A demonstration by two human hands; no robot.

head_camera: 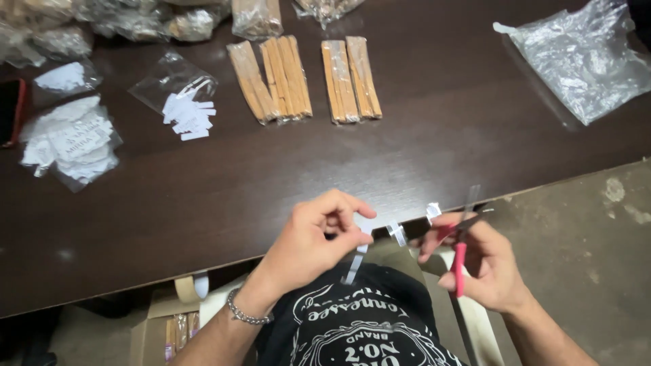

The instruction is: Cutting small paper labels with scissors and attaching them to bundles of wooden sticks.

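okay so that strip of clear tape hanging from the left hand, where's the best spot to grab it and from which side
Probably the free lower end of the clear tape strip, pinched across its flat faces from below. The left hand already holds its top at the table edge, and the right hand is busy with the red-handled scissors.

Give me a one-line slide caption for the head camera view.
Left hand pinches a clear tape strip; right hand holds red-handled scissors at the dark table edge.
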